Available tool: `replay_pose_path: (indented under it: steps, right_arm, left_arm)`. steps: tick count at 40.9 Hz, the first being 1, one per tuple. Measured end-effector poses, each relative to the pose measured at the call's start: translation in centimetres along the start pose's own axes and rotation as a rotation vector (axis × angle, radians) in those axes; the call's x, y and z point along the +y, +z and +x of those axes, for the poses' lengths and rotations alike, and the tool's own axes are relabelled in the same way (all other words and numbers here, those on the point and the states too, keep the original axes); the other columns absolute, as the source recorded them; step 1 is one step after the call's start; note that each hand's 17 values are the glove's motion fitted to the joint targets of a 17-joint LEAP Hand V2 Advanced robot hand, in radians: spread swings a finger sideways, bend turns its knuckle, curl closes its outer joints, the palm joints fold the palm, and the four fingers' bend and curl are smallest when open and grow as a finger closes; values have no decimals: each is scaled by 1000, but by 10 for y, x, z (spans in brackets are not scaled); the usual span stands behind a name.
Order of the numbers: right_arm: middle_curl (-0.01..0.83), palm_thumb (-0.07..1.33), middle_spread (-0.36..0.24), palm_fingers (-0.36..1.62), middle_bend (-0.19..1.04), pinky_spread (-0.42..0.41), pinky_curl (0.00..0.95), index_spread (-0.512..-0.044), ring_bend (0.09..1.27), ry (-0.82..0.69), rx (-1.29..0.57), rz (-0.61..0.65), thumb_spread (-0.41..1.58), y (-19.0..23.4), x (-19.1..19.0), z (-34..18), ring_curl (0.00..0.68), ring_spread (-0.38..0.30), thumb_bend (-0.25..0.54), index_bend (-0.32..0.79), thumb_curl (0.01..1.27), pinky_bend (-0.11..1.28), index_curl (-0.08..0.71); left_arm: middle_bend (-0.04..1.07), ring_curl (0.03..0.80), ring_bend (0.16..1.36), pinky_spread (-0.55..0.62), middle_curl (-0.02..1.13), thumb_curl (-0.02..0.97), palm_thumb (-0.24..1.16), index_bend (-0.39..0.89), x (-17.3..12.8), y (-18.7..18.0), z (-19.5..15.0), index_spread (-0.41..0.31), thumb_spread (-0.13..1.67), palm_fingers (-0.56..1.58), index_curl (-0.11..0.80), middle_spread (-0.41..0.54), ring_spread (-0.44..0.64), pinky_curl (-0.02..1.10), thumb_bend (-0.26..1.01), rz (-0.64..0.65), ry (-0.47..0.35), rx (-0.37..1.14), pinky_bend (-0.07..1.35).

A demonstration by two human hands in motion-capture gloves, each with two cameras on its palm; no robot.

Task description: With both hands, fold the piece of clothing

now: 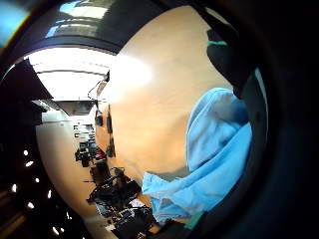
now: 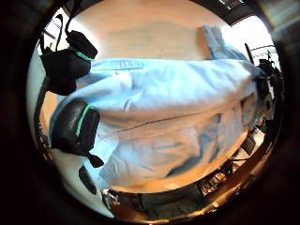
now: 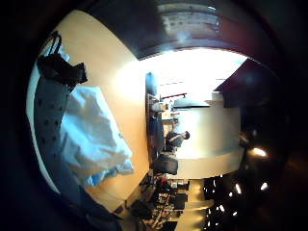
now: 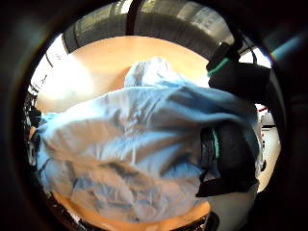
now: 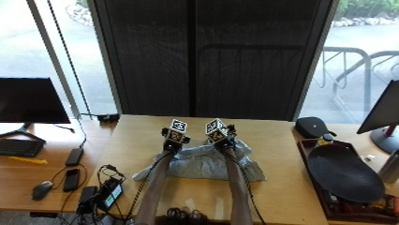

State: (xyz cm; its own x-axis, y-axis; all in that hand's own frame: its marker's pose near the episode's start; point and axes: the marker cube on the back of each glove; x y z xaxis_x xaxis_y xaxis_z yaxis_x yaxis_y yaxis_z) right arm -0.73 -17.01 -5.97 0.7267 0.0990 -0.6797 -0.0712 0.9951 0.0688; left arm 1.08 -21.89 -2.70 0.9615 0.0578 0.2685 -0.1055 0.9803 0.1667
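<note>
A light blue garment (image 5: 205, 166) lies crumpled on the wooden table (image 5: 280, 187), in front of the person. Both hands are at its far edge, close together. My left hand (image 5: 173, 143) pinches the cloth (image 2: 164, 93) between curled fingers (image 2: 75, 126) and thumb. My right hand (image 5: 222, 143) does the same, its fingers (image 4: 231, 159) curled round a bunched fold of the cloth (image 4: 134, 139). The fabric hangs in loose wrinkles below both palms. A smaller part of the garment (image 1: 219, 149) shows beside the left palm, and another part of the garment (image 3: 94, 134) beside the right.
A black tray with a large dark dish (image 5: 343, 173) stands at the table's right, with a black case (image 5: 312, 126) behind it. Cables and a power adapter (image 5: 106, 192) lie at the near left edge. A side desk holds a monitor (image 5: 31, 101).
</note>
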Motion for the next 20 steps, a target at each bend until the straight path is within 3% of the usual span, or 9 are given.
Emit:
replay_pose_path:
  steps: [5, 10, 16, 20]
  right_arm:
    - [431, 849, -293, 967, 281, -127, 373, -368, 438, -14, -215, 56, 1200, -8, -5, 7, 408, -315, -15, 95, 328, 332, 336]
    - [423, 834, -268, 889, 233, -84, 385, -364, 409, -20, -318, -137, 1216, -16, 28, 33, 408, -285, -16, 107, 344, 352, 325]
    - [384, 758, -180, 579, 130, 25, 416, -348, 329, -183, -678, -97, 1259, -33, 51, 31, 394, -166, -36, 84, 342, 472, 298]
    - [359, 681, -130, 418, 116, 95, 429, -341, 291, 8, -633, -140, 1278, -14, 77, 53, 380, -79, -43, 87, 329, 557, 278]
  left_arm:
    - [600, 405, 444, 89, 536, 310, 703, 177, 11, -31, -14, -292, 1160, 970, 495, -333, -288, 55, -16, 6, -47, -38, 133]
    - [567, 399, 431, 93, 523, 313, 708, 168, 47, -56, -14, -280, 1159, 969, 486, -328, -273, 65, -15, -168, -66, 37, 138]
    - [479, 410, 456, 124, 504, 308, 663, 140, 76, -68, -15, -255, 1156, 878, 467, -299, -240, 82, -32, -274, -117, 80, 152]
    - [387, 421, 480, 151, 487, 291, 551, 105, 88, -64, -9, -224, 1150, 771, 442, -262, -190, 113, -60, -212, -136, 116, 199]
